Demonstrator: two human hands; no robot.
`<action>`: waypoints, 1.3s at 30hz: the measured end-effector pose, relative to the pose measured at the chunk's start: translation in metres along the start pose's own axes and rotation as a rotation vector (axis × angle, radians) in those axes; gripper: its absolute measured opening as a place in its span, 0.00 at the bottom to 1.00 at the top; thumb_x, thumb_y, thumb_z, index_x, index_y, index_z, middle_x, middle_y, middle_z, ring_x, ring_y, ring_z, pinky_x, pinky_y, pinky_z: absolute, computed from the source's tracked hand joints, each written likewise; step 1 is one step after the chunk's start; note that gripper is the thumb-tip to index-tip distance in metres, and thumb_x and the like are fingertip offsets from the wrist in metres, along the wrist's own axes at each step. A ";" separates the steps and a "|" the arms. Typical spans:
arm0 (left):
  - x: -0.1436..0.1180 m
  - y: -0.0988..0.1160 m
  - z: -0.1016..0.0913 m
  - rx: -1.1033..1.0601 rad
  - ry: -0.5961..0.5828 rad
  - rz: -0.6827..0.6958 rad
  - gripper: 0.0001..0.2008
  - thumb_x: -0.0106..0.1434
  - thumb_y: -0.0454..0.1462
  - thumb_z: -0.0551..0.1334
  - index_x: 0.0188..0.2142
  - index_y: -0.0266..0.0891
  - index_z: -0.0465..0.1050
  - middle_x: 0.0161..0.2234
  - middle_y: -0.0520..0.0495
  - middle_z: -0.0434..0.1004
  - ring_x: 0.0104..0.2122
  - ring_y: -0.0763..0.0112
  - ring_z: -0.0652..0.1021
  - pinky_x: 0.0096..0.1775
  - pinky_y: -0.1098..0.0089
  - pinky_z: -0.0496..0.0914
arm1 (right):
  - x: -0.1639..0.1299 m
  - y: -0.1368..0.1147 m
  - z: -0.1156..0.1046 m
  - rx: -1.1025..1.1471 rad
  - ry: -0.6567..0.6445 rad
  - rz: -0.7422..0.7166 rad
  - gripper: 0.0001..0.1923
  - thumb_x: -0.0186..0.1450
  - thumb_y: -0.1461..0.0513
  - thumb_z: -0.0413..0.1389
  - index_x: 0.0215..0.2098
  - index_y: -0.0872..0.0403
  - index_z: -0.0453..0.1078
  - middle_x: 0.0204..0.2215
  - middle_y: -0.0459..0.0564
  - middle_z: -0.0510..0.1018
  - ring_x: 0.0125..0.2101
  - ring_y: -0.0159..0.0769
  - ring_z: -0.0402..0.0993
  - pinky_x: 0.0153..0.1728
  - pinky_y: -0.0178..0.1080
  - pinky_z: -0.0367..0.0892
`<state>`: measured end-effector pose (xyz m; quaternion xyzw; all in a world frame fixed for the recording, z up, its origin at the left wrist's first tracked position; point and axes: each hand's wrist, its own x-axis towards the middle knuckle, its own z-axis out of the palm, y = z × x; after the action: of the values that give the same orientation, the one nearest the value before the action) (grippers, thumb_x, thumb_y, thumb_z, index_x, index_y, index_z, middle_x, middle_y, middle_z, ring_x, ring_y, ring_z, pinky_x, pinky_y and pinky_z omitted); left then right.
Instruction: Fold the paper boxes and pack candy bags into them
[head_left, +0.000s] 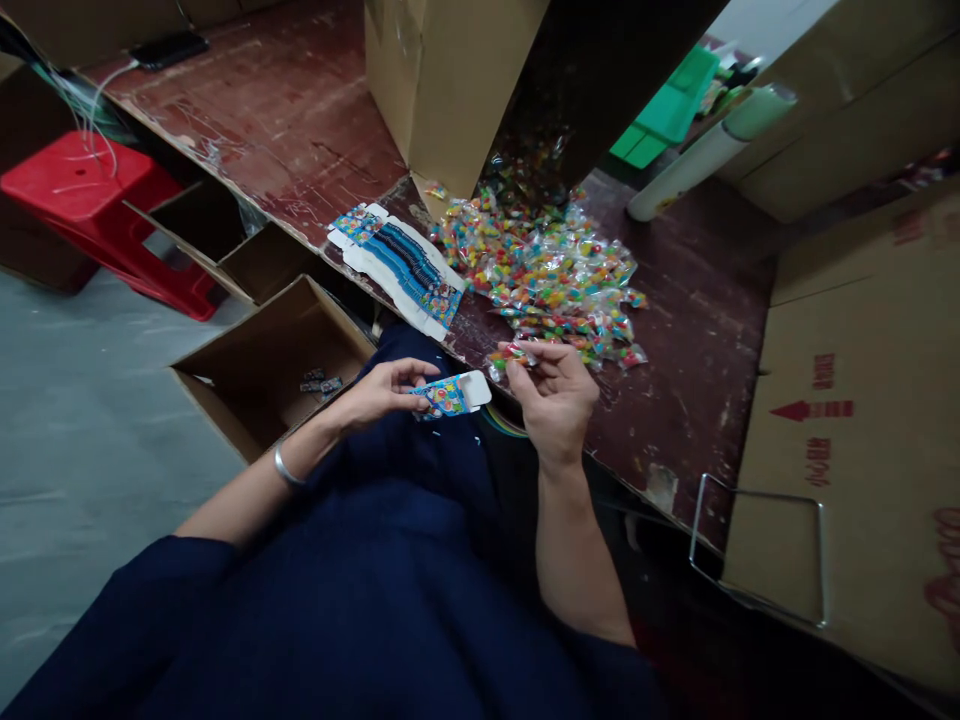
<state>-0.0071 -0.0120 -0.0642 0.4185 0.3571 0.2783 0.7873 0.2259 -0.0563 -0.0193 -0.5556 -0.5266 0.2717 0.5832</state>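
In my left hand (394, 387) is a small blue printed candy box (450, 396), its white end flap standing open toward the right. My right hand (553, 390) pinches a small clear packet of colourful candies (511, 356) at the table's front edge, a short way from the box's open end. Beyond it lies a heap of similar clear candy packets (540, 270) on the dark red table (690, 350). Left of the heap rests a stack of flattened blue candy boxes (401, 262), fanned out along the edge.
A large cardboard carton (442, 90) stands behind the heap. Below the table edge at left sits an open cardboard box (262, 370) with a few small boxes inside. A red stool (90, 190) is farther left. At right are another carton (847, 400) and a metal wire frame (757, 492).
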 end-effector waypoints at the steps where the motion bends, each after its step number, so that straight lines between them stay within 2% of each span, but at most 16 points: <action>1: 0.001 -0.003 0.007 -0.056 -0.020 -0.035 0.27 0.48 0.36 0.79 0.47 0.33 0.78 0.37 0.47 0.82 0.33 0.71 0.81 0.41 0.69 0.75 | -0.006 -0.006 0.002 0.010 0.008 -0.017 0.10 0.66 0.59 0.65 0.45 0.49 0.75 0.43 0.51 0.86 0.42 0.41 0.86 0.42 0.42 0.81; 5: -0.001 -0.006 0.026 -0.206 -0.032 -0.093 0.24 0.47 0.38 0.81 0.42 0.32 0.79 0.35 0.47 0.84 0.33 0.73 0.81 0.41 0.71 0.74 | -0.013 -0.013 0.004 -0.091 -0.012 -0.162 0.08 0.67 0.61 0.64 0.45 0.48 0.76 0.45 0.51 0.86 0.47 0.44 0.84 0.51 0.49 0.80; 9: -0.004 -0.005 0.033 -0.257 -0.044 -0.048 0.22 0.49 0.38 0.81 0.40 0.33 0.77 0.36 0.48 0.84 0.35 0.74 0.81 0.43 0.71 0.74 | -0.007 -0.009 -0.002 -0.263 -0.105 -0.273 0.03 0.68 0.61 0.63 0.40 0.46 0.78 0.48 0.50 0.85 0.55 0.47 0.79 0.63 0.59 0.69; 10: -0.004 -0.006 0.033 -0.241 -0.047 -0.034 0.22 0.49 0.38 0.80 0.40 0.34 0.77 0.36 0.48 0.83 0.35 0.73 0.81 0.44 0.71 0.74 | -0.006 -0.010 -0.004 -0.276 -0.148 -0.267 0.02 0.69 0.60 0.62 0.39 0.47 0.78 0.51 0.51 0.85 0.57 0.48 0.77 0.64 0.59 0.67; 13: -0.004 -0.010 0.035 -0.162 -0.052 -0.009 0.23 0.47 0.37 0.81 0.39 0.34 0.75 0.35 0.48 0.83 0.35 0.72 0.81 0.43 0.69 0.75 | -0.003 -0.013 -0.008 -0.319 -0.289 -0.240 0.09 0.71 0.59 0.58 0.34 0.49 0.78 0.57 0.52 0.82 0.62 0.49 0.73 0.66 0.59 0.65; 17: -0.007 -0.017 0.041 -0.066 -0.017 0.076 0.23 0.49 0.37 0.80 0.42 0.35 0.75 0.36 0.49 0.82 0.35 0.71 0.81 0.43 0.68 0.76 | 0.001 -0.019 -0.011 -0.400 -0.406 -0.224 0.12 0.72 0.56 0.57 0.34 0.48 0.80 0.62 0.52 0.78 0.65 0.50 0.70 0.67 0.58 0.62; 22: -0.016 -0.021 0.050 0.035 0.065 0.203 0.20 0.55 0.40 0.77 0.44 0.36 0.76 0.40 0.46 0.83 0.37 0.68 0.83 0.43 0.65 0.79 | 0.008 -0.016 -0.012 -0.391 -0.545 -0.135 0.10 0.71 0.56 0.58 0.34 0.46 0.81 0.58 0.50 0.81 0.59 0.47 0.76 0.63 0.56 0.68; 25: -0.019 -0.022 0.052 0.092 0.112 0.243 0.19 0.56 0.39 0.75 0.45 0.37 0.77 0.40 0.45 0.83 0.37 0.67 0.83 0.43 0.65 0.79 | 0.011 -0.010 -0.010 -0.379 -0.588 -0.076 0.11 0.71 0.56 0.59 0.33 0.46 0.82 0.55 0.50 0.83 0.56 0.47 0.78 0.62 0.54 0.70; 29: -0.017 -0.022 0.049 0.108 0.135 0.265 0.18 0.57 0.38 0.74 0.46 0.36 0.78 0.40 0.44 0.84 0.38 0.66 0.83 0.44 0.65 0.80 | 0.012 -0.003 -0.012 -0.247 -0.669 -0.016 0.16 0.72 0.50 0.58 0.36 0.47 0.83 0.51 0.51 0.85 0.56 0.47 0.80 0.60 0.53 0.71; 32: -0.015 -0.023 0.048 0.135 0.137 0.268 0.19 0.56 0.38 0.75 0.46 0.35 0.78 0.39 0.43 0.84 0.38 0.65 0.83 0.44 0.64 0.79 | 0.011 -0.002 -0.014 -0.240 -0.732 0.000 0.24 0.73 0.42 0.53 0.41 0.47 0.84 0.54 0.53 0.83 0.59 0.50 0.78 0.62 0.54 0.70; 34: -0.015 -0.025 0.049 0.175 0.161 0.285 0.22 0.56 0.38 0.75 0.49 0.36 0.77 0.39 0.45 0.83 0.38 0.65 0.82 0.44 0.65 0.78 | 0.010 -0.003 -0.013 -0.284 -0.769 -0.012 0.27 0.72 0.40 0.51 0.41 0.46 0.84 0.58 0.53 0.81 0.61 0.51 0.76 0.62 0.54 0.70; 37: -0.017 -0.025 0.050 0.218 0.208 0.327 0.29 0.58 0.38 0.73 0.59 0.38 0.72 0.39 0.47 0.81 0.38 0.67 0.81 0.44 0.67 0.78 | 0.006 -0.004 -0.009 -0.327 -0.772 -0.025 0.26 0.72 0.40 0.52 0.43 0.45 0.84 0.62 0.52 0.78 0.64 0.50 0.73 0.63 0.53 0.69; 39: -0.017 -0.022 0.049 0.220 0.226 0.355 0.31 0.59 0.38 0.73 0.61 0.40 0.70 0.40 0.47 0.80 0.39 0.67 0.82 0.45 0.67 0.78 | 0.002 -0.002 -0.008 -0.253 -0.742 0.001 0.24 0.71 0.40 0.53 0.49 0.44 0.82 0.63 0.52 0.77 0.64 0.50 0.72 0.63 0.52 0.70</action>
<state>0.0248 -0.0581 -0.0581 0.5241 0.3919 0.4168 0.6309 0.2336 -0.0574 -0.0156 -0.4871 -0.7308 0.3875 0.2801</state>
